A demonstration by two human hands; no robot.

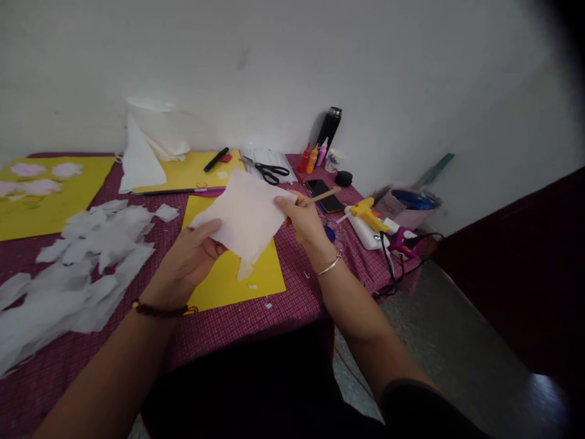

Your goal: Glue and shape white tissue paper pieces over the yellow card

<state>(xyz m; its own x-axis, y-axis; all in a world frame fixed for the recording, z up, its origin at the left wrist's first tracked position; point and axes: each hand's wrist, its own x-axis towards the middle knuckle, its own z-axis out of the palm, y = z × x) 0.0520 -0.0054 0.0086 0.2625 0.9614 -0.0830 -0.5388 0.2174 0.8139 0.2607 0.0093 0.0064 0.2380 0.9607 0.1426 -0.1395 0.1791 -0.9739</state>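
A square of thin whitish paper [249,210] is stretched between my two hands, one corner toward the wall. My left hand [198,244] pinches its left corner between thumb and fingers. At the right corner my right hand [301,216] grips the paper and also keeps a thin light-brown stick [324,196] between its fingers, the stick pointing right. Below the paper lies a yellow sheet [256,277] with small white scraps [252,286] on it. The stick's lower end is hidden by my hand.
White paper pieces [86,262] lie in a heap at left, near a yellow sheet with pinkish paper flowers [43,186]. Behind are scissors [267,169], a marker [216,160], paint bottles [313,158] and a black flask [329,127]. A phone [325,194] and a yellow glue gun [368,213] with cords lie right.
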